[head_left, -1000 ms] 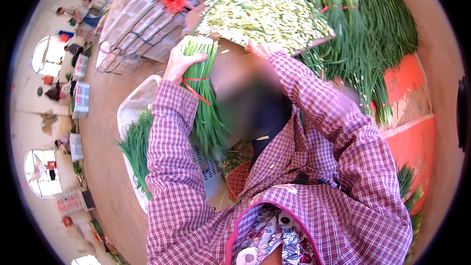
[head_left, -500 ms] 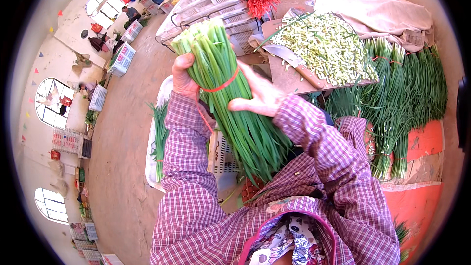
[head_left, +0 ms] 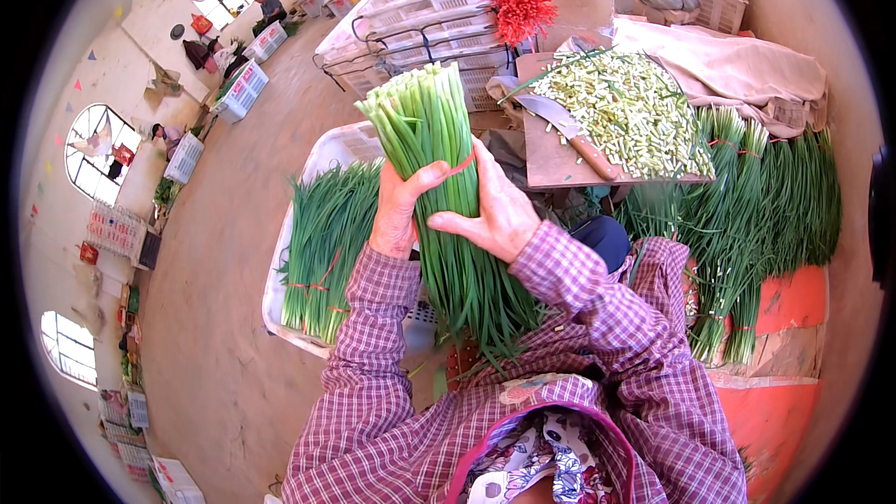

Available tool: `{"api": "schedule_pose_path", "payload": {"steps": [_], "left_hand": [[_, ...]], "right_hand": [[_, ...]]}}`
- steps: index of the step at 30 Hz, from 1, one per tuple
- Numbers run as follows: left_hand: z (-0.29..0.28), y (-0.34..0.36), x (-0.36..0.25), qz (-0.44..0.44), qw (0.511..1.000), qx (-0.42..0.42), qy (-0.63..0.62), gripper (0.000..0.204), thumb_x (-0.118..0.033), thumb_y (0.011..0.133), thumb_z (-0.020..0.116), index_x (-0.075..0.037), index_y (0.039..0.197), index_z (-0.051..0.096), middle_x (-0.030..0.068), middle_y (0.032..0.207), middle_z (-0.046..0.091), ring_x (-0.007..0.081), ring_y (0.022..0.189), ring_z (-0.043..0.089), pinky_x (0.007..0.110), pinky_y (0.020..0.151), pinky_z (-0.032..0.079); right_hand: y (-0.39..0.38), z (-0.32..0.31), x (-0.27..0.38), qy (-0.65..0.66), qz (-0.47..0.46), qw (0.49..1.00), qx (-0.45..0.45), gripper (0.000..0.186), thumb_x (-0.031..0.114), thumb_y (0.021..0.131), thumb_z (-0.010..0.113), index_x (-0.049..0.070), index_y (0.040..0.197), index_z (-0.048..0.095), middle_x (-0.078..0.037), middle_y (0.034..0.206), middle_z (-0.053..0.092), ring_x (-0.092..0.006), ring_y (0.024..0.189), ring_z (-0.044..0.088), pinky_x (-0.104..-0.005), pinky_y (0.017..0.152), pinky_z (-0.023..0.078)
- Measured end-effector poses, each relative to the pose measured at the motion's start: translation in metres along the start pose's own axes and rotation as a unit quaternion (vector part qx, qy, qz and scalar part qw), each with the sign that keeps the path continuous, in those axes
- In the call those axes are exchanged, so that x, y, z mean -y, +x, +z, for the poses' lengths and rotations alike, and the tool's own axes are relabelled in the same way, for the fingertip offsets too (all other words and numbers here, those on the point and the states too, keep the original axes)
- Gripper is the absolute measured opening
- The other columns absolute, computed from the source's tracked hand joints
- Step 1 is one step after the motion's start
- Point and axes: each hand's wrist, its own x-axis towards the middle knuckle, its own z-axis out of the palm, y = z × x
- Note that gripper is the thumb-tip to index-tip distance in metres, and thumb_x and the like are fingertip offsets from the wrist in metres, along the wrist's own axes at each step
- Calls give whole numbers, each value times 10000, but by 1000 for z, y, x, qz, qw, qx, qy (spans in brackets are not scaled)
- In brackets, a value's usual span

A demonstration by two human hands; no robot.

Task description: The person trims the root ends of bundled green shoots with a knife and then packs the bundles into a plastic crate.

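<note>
A thick bundle of long green stalks (head_left: 439, 121) with a red band stands nearly upright in front of me, pale cut ends up. My left hand (head_left: 397, 210) grips its left side, thumb across the stalks. My right hand (head_left: 490, 210) is wrapped round its right side, below the band. Behind my left arm a white plastic crate (head_left: 275, 313) holds more banded bundles (head_left: 322, 243). Beyond my right hand, a brown board (head_left: 551, 168) bears a heap of chopped pale stalks (head_left: 616, 98) and a wooden-handled knife (head_left: 588, 149).
Stacked white crates (head_left: 425, 14) with red ties (head_left: 523, 9) stand behind. Long green bundles (head_left: 775, 205) lie at right on an orange sheet (head_left: 765, 420), below a pinkish cloth (head_left: 728, 65). Other people (head_left: 271, 9) are among crates along the far left wall beyond the floor (head_left: 215, 252).
My right hand moved from the board onto the bundle, joining my left. Since half a second ago both hands shifted lower in view, and the bundle became more upright.
</note>
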Motion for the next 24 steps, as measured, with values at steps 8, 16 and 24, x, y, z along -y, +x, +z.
{"api": "schedule_pose_path", "payload": {"steps": [8, 16, 24], "left_hand": [[0, -6, 7, 45, 998, -31, -22, 495, -99, 716, 700, 22, 1139, 475, 93, 1029, 587, 170, 895, 596, 300, 788, 499], [2, -12, 13, 55, 994, -67, 59, 583, -73, 658, 779, -13, 1151, 474, 60, 1043, 580, 136, 915, 574, 268, 807, 477], [7, -9, 25, 127, 976, -80, 159, 688, -133, 617, 838, -18, 1162, 435, 59, 1069, 571, 133, 961, 554, 284, 847, 460]], "right_hand": [[25, -49, 42, -42, -155, 980, -116, 264, 167, 760, 675, 75, 981, 565, -66, 815, 560, -208, 729, 613, -323, 612, 495], [37, -39, 48, -174, -208, 955, -119, 165, 139, 724, 653, 98, 861, 570, -67, 756, 552, -253, 706, 600, -368, 582, 481], [38, -40, 33, -162, -185, 962, -116, 111, 91, 705, 614, 69, 786, 541, -76, 702, 546, -268, 607, 584, -375, 541, 477]]}}
